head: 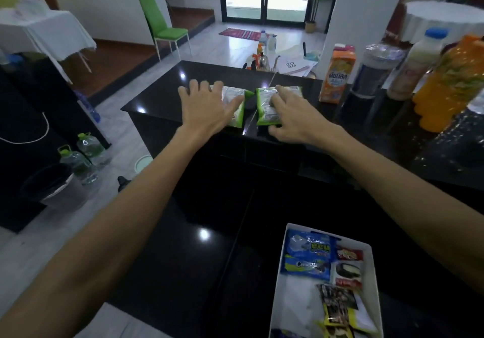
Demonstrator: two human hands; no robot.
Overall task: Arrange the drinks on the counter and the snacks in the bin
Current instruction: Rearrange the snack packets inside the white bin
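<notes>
Both my arms reach forward over the black counter [199,206]. My left hand [209,107] is flat, fingers straight and fanned wide, palm down over the left green snack pack [237,102], with the thumb lying across its top; it grips nothing. My right hand [293,117] is on the right green snack pack [264,107], fingers bent down on its top face and thumb tucked at its near edge, so it pinches that pack. The two green packs lie flat side by side on the far section of the counter, a narrow dark gap between them, not touching. Drinks stand in a row along the right side of the counter: an orange carton [337,78] nearest the packs, then a dark bottle [372,75] with clear wrap on its top, then a milky bottle [416,62] with a blue cap, then an orange juice bottle [445,83], large and blurred at the frame edge. All are upright. The white bin [290,301] sits at bottom right, close to me and well apart from the green packs. Inside it: a blue snack pack [309,256] at the far left, small red-and-white packs [348,264] just beside it on the right, and yellow-and-black packs [337,309] nearer me. Part of the bin floor shows bare white. On the floor to the left stand clear water jugs [83,154] with green caps; a green chair [162,23] stands farther back.
</notes>
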